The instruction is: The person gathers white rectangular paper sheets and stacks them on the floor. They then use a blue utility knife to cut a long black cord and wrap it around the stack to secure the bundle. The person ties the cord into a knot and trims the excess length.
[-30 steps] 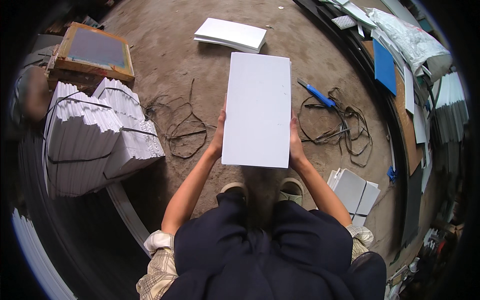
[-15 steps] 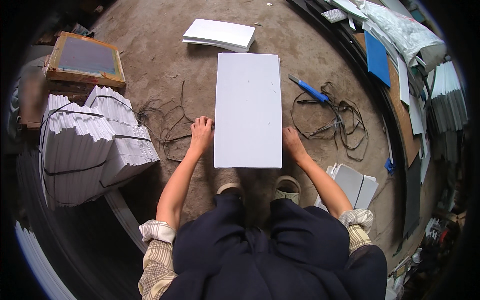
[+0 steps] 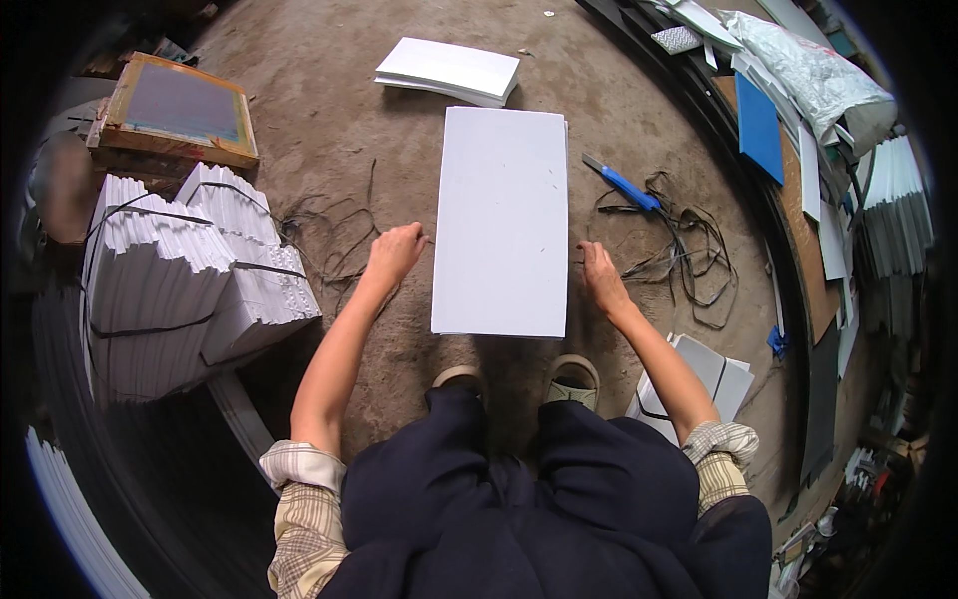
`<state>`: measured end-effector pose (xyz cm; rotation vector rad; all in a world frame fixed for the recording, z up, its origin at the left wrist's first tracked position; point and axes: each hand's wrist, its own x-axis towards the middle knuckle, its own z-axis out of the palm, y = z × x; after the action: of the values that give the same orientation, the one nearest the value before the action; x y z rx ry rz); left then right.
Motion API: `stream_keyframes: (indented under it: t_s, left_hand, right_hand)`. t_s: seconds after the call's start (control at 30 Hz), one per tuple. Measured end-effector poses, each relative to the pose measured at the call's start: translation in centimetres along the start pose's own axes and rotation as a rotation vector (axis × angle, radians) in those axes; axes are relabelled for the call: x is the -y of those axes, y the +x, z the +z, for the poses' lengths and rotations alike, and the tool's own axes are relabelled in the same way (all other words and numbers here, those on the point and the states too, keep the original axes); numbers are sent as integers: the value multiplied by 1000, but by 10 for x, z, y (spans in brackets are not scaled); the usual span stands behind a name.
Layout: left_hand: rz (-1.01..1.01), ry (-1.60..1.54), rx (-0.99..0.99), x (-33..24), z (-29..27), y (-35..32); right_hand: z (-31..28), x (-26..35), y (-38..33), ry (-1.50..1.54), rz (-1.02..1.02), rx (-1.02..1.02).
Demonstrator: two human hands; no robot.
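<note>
Both hands sit at the long edges of a white rectangular panel (image 3: 502, 222) lying flat on the dirt floor (image 3: 329, 90), one at each side, roughly level with its lower half. Left hand (image 3: 395, 253) is loosely curled just off the panel's left edge, its fingertips seeming to pinch something thin near that edge; what it is cannot be made out. Right hand (image 3: 601, 277) rests with fingers extended at the right edge, touching or just beside it, clasping nothing that shows.

From left to right: a wooden-framed screen (image 3: 177, 108) lies far left at the top, and below it stand strapped bundles of white sheets (image 3: 185, 275), well apart from the left hand. Loose black straps (image 3: 334, 225) trail on the floor between the bundles and that hand. The panel's long axis runs straight away from the person, its near short edge just ahead of the two shoes (image 3: 519, 377). A second small stack of white panels (image 3: 449, 70) lies beyond its far end. Right of the panel a blue-handled knife (image 3: 623, 183) lies near the right hand, beside a tangle of black strapping (image 3: 679, 245). More white pieces (image 3: 699, 384) sit by the right forearm.

No container shows near the hands.
</note>
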<state>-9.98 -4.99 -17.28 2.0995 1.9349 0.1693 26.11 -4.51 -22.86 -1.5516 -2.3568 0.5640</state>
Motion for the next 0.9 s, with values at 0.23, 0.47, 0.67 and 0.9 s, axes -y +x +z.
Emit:
stream_keyframes:
  t_s: [0.23,0.47,0.67,0.9]
  left_hand:
    - [-264,-441,85,-2,-95,18]
    - [-102,-667,209,-80,-157,13]
    - [-232,-1081,274,-100,-135,19]
    - [-238,-1489,183,-94,-113,15]
  right_hand:
    - [-99,0,51,-164,177,821]
    - [-223,96,86,1130,464,644]
    - [-171,169,88,1258,356,510]
    - [-133,177,93,809,161,274]
